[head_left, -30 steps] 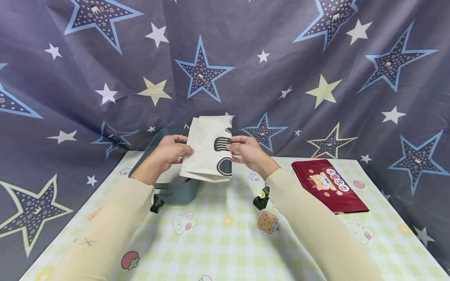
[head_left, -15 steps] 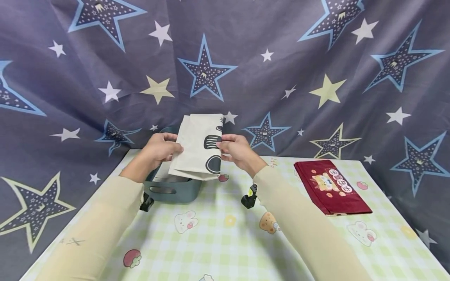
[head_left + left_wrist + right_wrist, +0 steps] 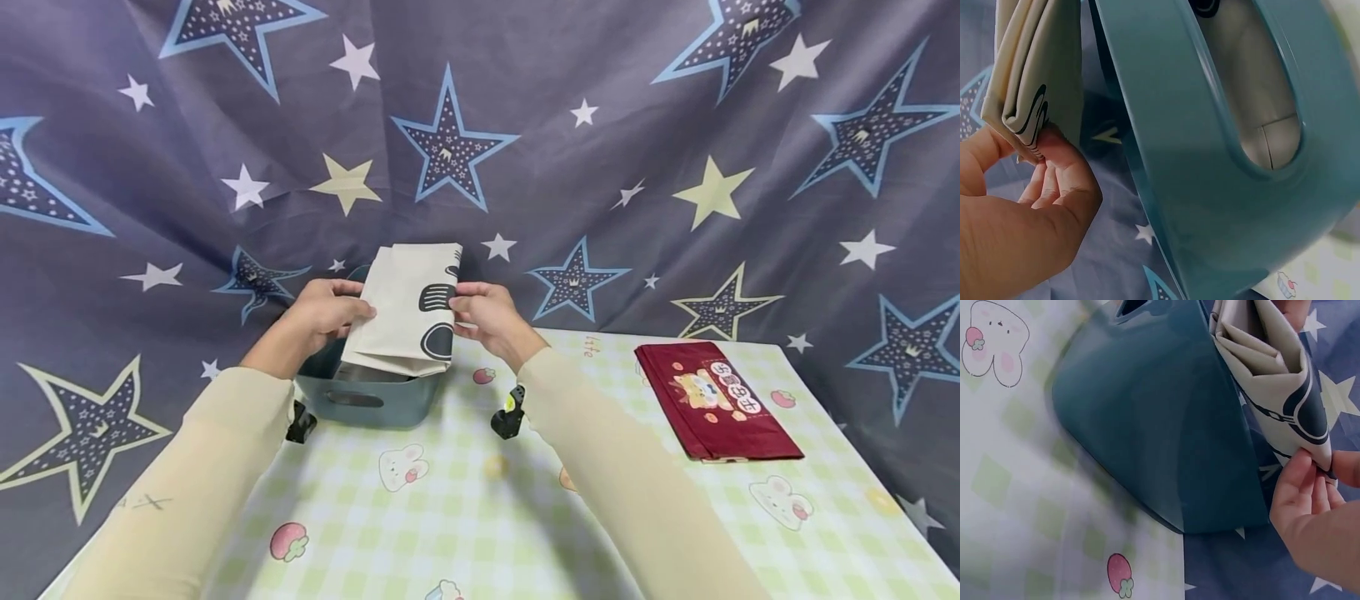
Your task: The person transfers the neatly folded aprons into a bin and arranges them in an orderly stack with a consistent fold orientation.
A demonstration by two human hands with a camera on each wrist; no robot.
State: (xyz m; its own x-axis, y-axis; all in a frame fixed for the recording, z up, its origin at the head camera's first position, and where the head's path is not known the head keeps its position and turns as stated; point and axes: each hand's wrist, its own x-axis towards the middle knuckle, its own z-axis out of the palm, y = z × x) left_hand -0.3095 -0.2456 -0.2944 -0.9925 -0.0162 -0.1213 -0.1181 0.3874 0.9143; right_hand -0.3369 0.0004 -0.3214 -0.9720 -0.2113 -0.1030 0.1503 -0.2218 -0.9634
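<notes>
My left hand (image 3: 321, 317) and right hand (image 3: 491, 321) pinch opposite edges of the folded white cloth (image 3: 401, 304), held over the blue-green bin (image 3: 408, 407); a gap parts my left hand from its rim (image 3: 1138, 115). Checked tablecloth (image 3: 420, 533) stretches between bin and folded red cloth (image 3: 693, 417).

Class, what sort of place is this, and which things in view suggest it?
Probably an indoor filming corner: a star-print curtain hangs behind a green-checked table, and a small black device shows at each wrist.
</notes>
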